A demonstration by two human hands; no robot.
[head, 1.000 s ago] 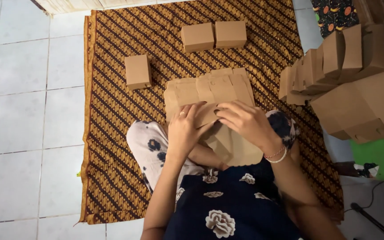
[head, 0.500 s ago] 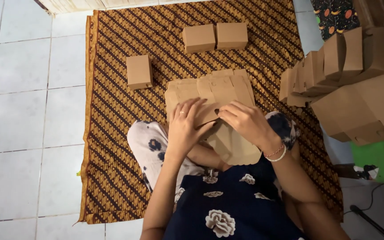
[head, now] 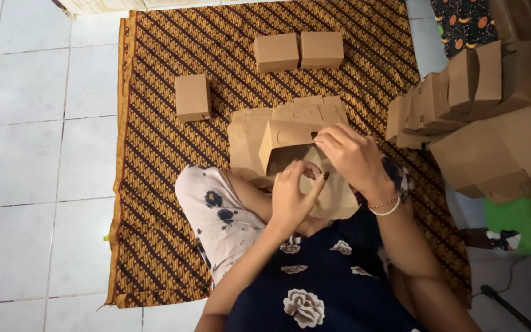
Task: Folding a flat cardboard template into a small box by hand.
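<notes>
A person is sitting on a brown patterned cloth (head: 155, 123) that is lying over a white tiled floor (head: 26, 141), and is working on a half-opened cardboard box blank (head: 281, 136) held over the lap, just above a stack of flat cardboard blanks (head: 244, 138). The right hand (head: 351, 157) is gripping the upper right edge of the blank, fingers curled and pinching the cardboard near a small cut-out; a bracelet is showing at that wrist. The left hand (head: 293, 193) is sitting lower, at the open underside of the blank, thumb and fingers curved toward each other and touching the lower flap; whether they are actually squeezing it cannot be told. Further out on the cloth, two folded boxes (head: 298, 50) are standing side by side and touching, and a single folded box (head: 192, 97) is standing apart to their left. On the person's right, a pile of finished boxes (head: 480, 117) is leaning together at the edge of the cloth, with a green surface (head: 523, 224) showing below it.
</notes>
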